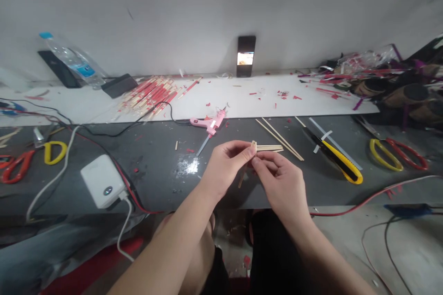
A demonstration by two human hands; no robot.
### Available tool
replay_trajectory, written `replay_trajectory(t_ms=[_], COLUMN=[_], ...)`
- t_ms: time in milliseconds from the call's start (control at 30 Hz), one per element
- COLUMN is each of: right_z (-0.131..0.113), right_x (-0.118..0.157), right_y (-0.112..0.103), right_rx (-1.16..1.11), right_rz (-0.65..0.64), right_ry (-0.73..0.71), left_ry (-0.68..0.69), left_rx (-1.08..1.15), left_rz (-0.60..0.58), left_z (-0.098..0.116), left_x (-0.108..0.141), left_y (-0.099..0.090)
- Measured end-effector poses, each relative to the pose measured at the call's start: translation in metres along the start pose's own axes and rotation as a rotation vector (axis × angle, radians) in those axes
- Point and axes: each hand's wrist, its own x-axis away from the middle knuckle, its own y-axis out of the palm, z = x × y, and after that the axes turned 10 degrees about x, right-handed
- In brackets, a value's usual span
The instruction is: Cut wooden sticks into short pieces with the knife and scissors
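Observation:
My left hand (226, 166) and my right hand (282, 184) meet above the dark grey mat (155, 179), pinching a small bundle of thin wooden sticks (268, 148) at its near end. The bundle runs out to the right, past my right fingers. Longer loose wooden sticks (278, 138) lie just beyond the hands. A pink hot glue gun (209, 124) rests on its side to the upper left, and a yellow utility knife (341, 163) lies to the right beside a steel ruler (334, 143).
A white board (249, 97) behind the mat carries red scraps, and a heap of red-and-wood sticks (148, 94) lies on it. Red-and-yellow scissors (398, 154) lie at right, with another pair (32, 161) at left. A white charger (103, 181) and cables cross the mat's left side.

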Motion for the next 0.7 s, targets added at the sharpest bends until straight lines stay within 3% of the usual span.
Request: replay_trajectory(t_ms=[167, 333, 700], right_z=[0.0, 0.004, 0.013], right_x=[-0.002, -0.006, -0.006], right_y=[0.003, -0.002, -0.006], right_rx=[0.027, 0.046, 0.034], right_rz=[-0.012, -0.073, -0.116], right_ry=[-0.015, -0.047, -0.058], left_ry=[-0.068, -0.148, -0.147], left_rx=[0.106, 0.055, 0.074], left_rz=[0.005, -0.027, -0.029], left_z=[-0.003, 0.0, 0.001], left_x=[-0.001, 0.001, 0.005], left_y=[0.001, 0.001, 0.004])
